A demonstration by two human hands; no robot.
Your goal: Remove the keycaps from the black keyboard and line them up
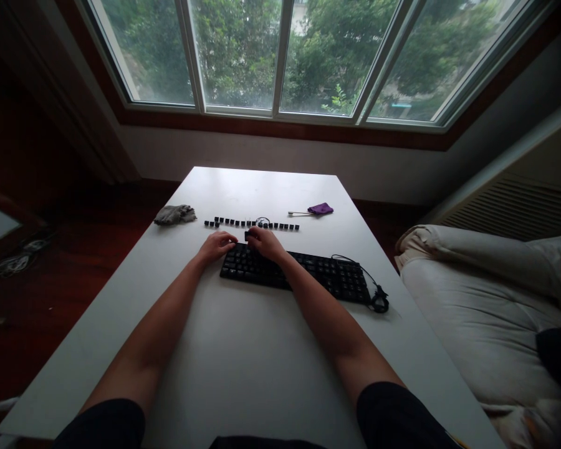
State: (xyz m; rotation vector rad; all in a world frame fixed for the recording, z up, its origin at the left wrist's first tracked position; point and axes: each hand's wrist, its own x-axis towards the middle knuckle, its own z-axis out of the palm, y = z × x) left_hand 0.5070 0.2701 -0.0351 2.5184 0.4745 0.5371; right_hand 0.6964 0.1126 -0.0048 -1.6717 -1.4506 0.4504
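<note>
A black keyboard (327,274) lies slightly slanted on the white table. My left hand (217,245) is at its upper left corner, with bent fingers touching the edge. Over the upper left keys, my right hand (265,242) pinches a small black piece (247,236); its exact kind is too small to make out. Just beyond both hands, several loose black keycaps (280,226) stand in rows. A thin curved wire (262,219) shows among them, behind my right hand. My right hand and forearm hide part of the keyboard.
A crumpled grey cloth (174,214) lies at the table's left edge. Toward the far right are a purple cloth pouch (320,209) and a thin light stick (299,214). The keyboard's coiled cable (379,300) rests at its right end. A light sofa (477,305) stands right of the table (243,362).
</note>
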